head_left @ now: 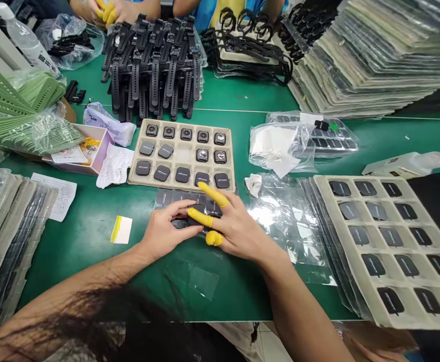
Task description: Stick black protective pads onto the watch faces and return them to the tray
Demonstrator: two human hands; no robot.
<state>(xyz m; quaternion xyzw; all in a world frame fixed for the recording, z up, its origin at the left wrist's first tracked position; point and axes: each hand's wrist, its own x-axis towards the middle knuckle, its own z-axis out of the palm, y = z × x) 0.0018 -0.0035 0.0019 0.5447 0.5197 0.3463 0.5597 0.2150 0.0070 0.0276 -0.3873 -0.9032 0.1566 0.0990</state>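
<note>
My left hand (167,230) and my right hand (231,226) meet low over a clear plastic sleeve of black watch bodies (178,198) on the green mat (91,241). My right hand wears yellow finger cots (214,239), and its fingers close around a dark watch body (195,217) with my left fingers pressed against it. The hands hide most of that sleeve. Just beyond them lies a beige moulded tray (184,153) of black watch bodies, with one slot bare. Some bodies there show round metal backs.
A second beige tray (389,241) of watch bodies sits on a stack at right. Piles of black straps (152,70) and stacked trays (374,55) fill the far side. A co-worker's hands (106,12) in yellow cots show at the top edge. Plastic bags, papers and a pink box lie around.
</note>
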